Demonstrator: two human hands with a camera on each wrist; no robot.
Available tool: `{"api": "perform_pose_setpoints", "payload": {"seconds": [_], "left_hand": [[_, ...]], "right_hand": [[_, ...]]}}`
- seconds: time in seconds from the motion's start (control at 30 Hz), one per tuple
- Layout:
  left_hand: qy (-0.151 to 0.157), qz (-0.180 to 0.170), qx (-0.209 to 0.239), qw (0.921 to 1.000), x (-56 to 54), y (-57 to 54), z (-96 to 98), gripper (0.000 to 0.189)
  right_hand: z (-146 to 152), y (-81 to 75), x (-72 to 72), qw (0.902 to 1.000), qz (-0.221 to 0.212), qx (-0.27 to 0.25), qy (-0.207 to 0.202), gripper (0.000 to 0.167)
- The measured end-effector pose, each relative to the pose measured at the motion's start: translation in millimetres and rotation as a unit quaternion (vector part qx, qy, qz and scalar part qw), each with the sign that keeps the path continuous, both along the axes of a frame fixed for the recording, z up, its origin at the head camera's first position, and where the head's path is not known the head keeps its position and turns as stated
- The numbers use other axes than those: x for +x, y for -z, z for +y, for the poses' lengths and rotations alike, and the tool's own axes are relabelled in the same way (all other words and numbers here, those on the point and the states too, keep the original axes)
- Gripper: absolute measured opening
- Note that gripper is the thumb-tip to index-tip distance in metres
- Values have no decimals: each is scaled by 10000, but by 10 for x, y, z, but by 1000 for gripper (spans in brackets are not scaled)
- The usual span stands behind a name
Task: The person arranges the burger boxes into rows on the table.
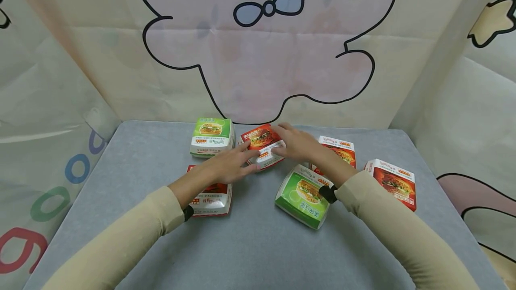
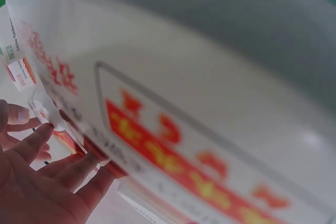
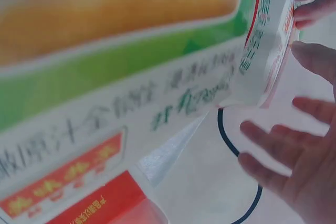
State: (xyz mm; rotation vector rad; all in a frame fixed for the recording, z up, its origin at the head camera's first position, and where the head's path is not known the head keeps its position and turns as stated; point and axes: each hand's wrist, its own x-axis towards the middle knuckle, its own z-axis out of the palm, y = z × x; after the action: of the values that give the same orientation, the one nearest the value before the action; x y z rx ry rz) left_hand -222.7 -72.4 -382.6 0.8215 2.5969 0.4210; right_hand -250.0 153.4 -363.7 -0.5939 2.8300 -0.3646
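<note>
A red-and-white burger box lies tilted on the table between the two hands. My left hand reaches to its left side, fingers extended; the fingertips seem to touch the box's near left edge. On the other side, my right hand has its fingers spread over the right edge, with the thumb near the front. In the right wrist view, the right hand has loosely extended fingers beside the white side of that box. The left wrist view shows the left hand with relaxed fingers; a blurred box wall fills much of it.
A green burger box stands at the back left. Under the left forearm lies a red box; below the right wrist, a green one. Two more red boxes lie at right. Printed cloth walls enclose the grey table.
</note>
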Motion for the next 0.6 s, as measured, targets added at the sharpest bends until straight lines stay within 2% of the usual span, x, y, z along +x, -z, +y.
{"api": "perform_pose_setpoints", "payload": {"seconds": [0.13, 0.3, 0.6], "left_hand": [[-69, -74, 100, 9999, -2, -9, -4, 58], [-134, -167, 143, 9997, 2, -18, -23, 61], [-234, -275, 248, 9990, -10, -10, -37, 72]], "right_hand": [[26, -4, -29, 9989, -252, -212, -329, 66], [41, 4, -34, 9977, -450, -88, -500, 67], [43, 36, 25, 9983, -212, -158, -511, 66]]}}
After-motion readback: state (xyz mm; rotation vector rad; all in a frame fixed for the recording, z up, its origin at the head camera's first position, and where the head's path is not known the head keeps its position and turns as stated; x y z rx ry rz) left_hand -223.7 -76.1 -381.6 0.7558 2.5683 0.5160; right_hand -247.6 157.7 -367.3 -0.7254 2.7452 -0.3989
